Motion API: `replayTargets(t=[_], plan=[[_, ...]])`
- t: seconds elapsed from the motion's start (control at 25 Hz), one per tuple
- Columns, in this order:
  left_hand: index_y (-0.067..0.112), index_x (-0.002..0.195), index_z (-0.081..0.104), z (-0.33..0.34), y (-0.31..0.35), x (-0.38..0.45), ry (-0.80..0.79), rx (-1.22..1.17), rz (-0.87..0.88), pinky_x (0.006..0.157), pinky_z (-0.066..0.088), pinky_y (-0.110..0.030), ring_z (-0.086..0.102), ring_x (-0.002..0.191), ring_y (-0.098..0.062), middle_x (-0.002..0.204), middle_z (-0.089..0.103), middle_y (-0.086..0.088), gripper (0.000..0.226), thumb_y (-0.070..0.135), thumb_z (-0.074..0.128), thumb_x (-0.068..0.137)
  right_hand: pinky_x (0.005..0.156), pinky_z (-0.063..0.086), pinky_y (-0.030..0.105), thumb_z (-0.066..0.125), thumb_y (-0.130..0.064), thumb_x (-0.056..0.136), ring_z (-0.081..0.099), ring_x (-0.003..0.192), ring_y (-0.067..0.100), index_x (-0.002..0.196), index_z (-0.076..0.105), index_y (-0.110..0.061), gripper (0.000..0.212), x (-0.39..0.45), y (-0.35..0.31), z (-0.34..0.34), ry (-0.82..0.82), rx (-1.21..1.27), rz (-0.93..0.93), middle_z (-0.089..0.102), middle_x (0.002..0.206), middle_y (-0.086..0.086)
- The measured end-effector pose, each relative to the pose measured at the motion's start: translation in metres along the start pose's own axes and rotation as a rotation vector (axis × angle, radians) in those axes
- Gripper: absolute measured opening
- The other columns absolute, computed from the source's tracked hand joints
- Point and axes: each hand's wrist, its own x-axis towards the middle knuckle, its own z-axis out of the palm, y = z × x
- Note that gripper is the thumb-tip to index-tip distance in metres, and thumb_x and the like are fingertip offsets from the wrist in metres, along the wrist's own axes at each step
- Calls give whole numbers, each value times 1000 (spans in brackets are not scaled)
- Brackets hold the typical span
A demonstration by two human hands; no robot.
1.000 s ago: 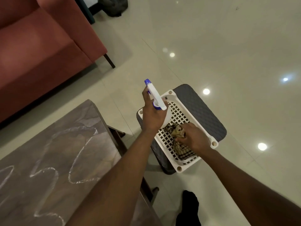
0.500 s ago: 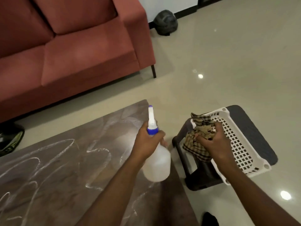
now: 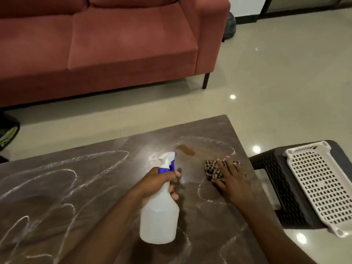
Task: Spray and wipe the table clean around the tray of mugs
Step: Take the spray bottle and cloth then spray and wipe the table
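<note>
The dark marbled table (image 3: 80,191) fills the lower left, covered in white looping streaks, with a brown stain (image 3: 185,149) near its far right corner. My left hand (image 3: 157,181) grips the neck of a white spray bottle (image 3: 160,212) with a blue-and-white nozzle, held above the table and aimed away from me. My right hand (image 3: 231,181) lies flat with straight fingers, pressing a brown checked cloth (image 3: 213,169) onto the table just right of the stain. No tray of mugs is in view.
A red sofa (image 3: 106,46) stands behind the table across a strip of pale tiled floor. Right of the table, a dark woven stool (image 3: 270,168) carries a white perforated basket (image 3: 320,185). A dark bag (image 3: 7,132) lies at the far left.
My right hand lifted the checked cloth out of the white basket and brought it left onto the table. My left hand carried the spray bottle over the table. The view swung left.
</note>
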Motion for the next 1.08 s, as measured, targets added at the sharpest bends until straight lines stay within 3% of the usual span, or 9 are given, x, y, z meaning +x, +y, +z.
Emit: replayTargets(t=[0.12,0.24,0.4,0.6,0.68,0.76,0.84,1.0,1.08], plan=[[-3,116,61,-16,14,5,-171,-7,-28,64,53,-34,61,53,-29,55,52,-11,40,11,59,79,112,10,52,45,-60,88,0,145,24,147,12,-44,69,11,5,-5,-88,-49,-70,-4,159,-8],[-3,119,60,-19,19,14,-229,-20,-20,62,53,-33,60,52,-28,54,50,-10,47,12,57,74,113,16,53,46,-51,91,7,145,27,146,18,-41,62,15,11,-2,-22,-47,-173,4,159,-4],[-2,117,62,-22,34,34,-247,37,2,61,54,-32,61,52,-28,53,50,-10,46,12,57,73,108,25,57,44,-44,94,22,139,38,144,33,-26,54,99,-29,-10,219,83,252,25,154,11],[1,112,67,-31,47,46,-218,45,-1,67,51,-36,59,52,-30,50,49,-11,40,10,56,74,102,32,54,37,-48,85,44,127,36,121,60,-29,46,59,-103,36,103,-62,-549,53,135,6],[0,113,67,-38,52,44,-221,21,-11,63,52,-35,58,51,-30,50,47,-11,45,11,57,71,98,37,55,37,-59,87,46,127,32,123,57,-33,49,63,-47,12,266,-16,-403,49,140,3],[-2,115,65,-44,57,48,-227,24,-14,61,52,-35,57,50,-30,50,45,-11,47,10,57,70,100,34,57,38,-60,89,39,131,34,130,52,-30,52,111,-15,-19,325,80,42,44,144,6],[-2,116,64,-44,56,59,-250,47,-10,59,53,-34,57,49,-29,51,45,-11,46,9,57,72,101,31,58,40,-56,90,36,131,36,126,56,-28,48,163,-46,-21,350,127,192,45,141,9],[-2,118,65,-33,61,70,-311,104,0,65,52,-34,60,51,-29,50,47,-10,47,11,57,73,102,35,55,42,-50,89,46,127,29,106,69,-21,43,122,-89,27,305,-22,-473,61,125,6],[-2,120,63,-32,67,68,-342,112,-8,67,52,-35,60,50,-26,50,48,-8,49,11,55,74,98,36,54,27,-67,90,44,129,24,113,66,-30,59,122,-30,8,322,-69,-389,57,130,0]])
